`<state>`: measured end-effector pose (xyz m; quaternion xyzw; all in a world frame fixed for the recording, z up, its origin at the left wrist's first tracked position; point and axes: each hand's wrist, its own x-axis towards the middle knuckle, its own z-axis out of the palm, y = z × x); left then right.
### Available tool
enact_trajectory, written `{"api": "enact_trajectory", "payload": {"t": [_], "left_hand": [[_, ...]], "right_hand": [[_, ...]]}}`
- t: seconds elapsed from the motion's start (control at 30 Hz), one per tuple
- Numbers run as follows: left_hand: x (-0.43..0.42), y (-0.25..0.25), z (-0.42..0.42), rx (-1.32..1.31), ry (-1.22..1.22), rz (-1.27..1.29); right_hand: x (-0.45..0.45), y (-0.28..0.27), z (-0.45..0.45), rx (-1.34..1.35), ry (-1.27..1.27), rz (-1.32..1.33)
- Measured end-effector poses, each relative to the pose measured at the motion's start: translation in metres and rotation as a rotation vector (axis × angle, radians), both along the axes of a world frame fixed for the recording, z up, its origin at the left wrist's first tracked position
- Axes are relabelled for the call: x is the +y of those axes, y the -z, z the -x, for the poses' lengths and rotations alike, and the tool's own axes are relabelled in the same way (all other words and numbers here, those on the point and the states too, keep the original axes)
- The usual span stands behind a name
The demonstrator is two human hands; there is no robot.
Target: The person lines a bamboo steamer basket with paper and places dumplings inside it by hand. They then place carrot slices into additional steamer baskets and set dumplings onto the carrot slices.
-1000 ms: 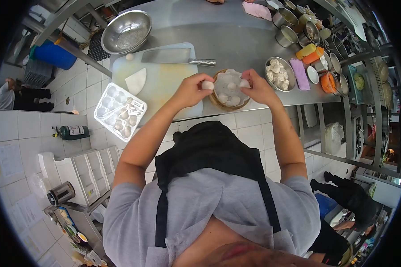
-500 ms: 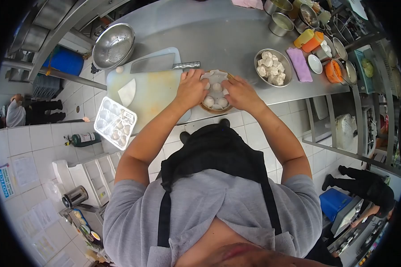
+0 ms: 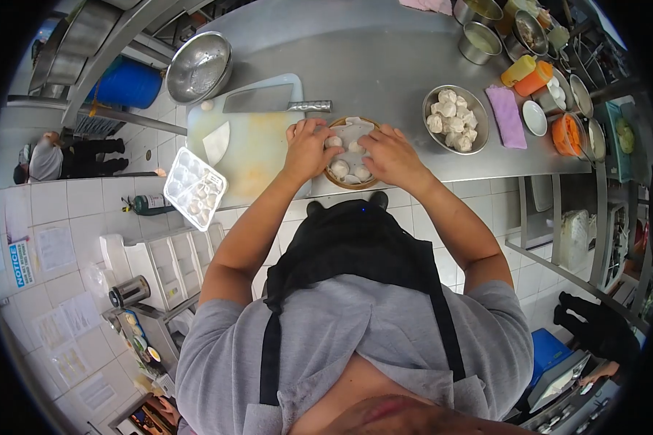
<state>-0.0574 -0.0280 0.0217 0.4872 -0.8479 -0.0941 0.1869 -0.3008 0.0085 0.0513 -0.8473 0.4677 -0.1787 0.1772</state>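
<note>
A round bamboo steamer (image 3: 353, 185) lined with white paper sits at the table's front edge, with several pale round dumplings (image 3: 339, 170) inside. My left hand (image 3: 310, 150) is at its left side, thumb and forefinger closed around a dumpling (image 3: 333, 142) near the rim. From the right side my right hand (image 3: 393, 156) reaches in, its thumb and forefinger bent together over the dumplings there; the hand largely covers what it pinches. Between the hands another dumpling (image 3: 353, 146) lies on the paper.
Left of the steamer is a cutting board (image 3: 257, 156) bearing a cleaver (image 3: 261, 98). A plastic tray (image 3: 194, 190) of dumplings overhangs the front edge. To the right are a steel bowl (image 3: 480, 134) of folded dumplings and a purple cloth (image 3: 506, 117). Another person (image 3: 602, 326) works at lower right.
The view has shifted slightly, moving the surroundings rightward. My right fingers have moved a little farther over the steamer's rim; both hands stay at the steamer.
</note>
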Motion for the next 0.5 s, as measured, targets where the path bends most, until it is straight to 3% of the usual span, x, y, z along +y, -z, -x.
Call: {"api": "enact_trajectory", "payload": {"t": [0.17,0.33,0.43,0.5], "left_hand": [[-0.002,-0.003,-0.003,-0.004,0.044,0.017],[-0.006,-0.008,-0.015,0.022,0.107,0.015],[-0.013,-0.025,-0.036,0.178,0.098,-0.040],[-0.026,-0.041,-0.069,0.206,0.022,0.091]], "right_hand": [[-0.008,0.017,-0.019,-0.017,0.046,0.104],[-0.005,0.018,-0.025,0.030,0.076,0.026],[-0.002,0.019,-0.032,0.045,0.168,0.026],[-0.001,0.020,-0.037,0.049,0.200,0.053]]}}
